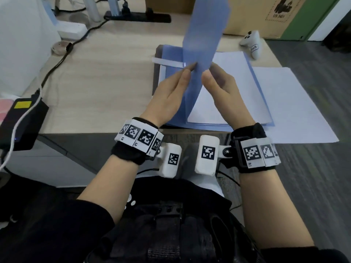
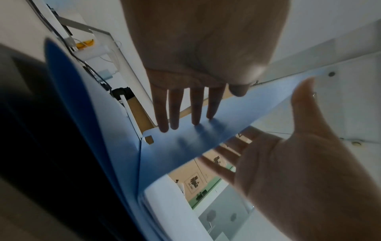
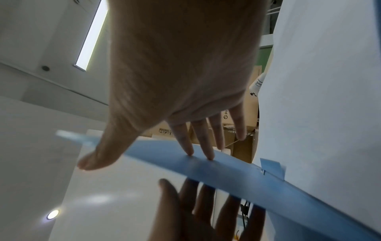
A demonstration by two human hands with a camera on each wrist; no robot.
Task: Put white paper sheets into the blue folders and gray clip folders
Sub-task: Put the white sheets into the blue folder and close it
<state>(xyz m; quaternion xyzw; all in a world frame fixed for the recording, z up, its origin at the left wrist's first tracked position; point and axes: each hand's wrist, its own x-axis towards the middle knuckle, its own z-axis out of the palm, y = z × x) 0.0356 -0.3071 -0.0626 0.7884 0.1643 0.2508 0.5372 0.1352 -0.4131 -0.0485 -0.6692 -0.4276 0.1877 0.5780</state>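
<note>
1. Hands meet at the bench's [image 1: 106, 76] near right: our left hand [image 1: 169, 95] and right hand [image 1: 222, 86], fingers straight, press the raised blue folder cover [image 1: 205, 29] between them.
2. White paper sheets [image 1: 233, 88] lie inside the open folder beneath; a further sheet [image 1: 296, 111] lies just right.

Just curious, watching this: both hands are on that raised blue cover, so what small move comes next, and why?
Probably fold the blue cover down to the right. It stands upright between the left hand and the right hand, both with straight fingers, and white paper sheets already lie inside the open folder.
</note>
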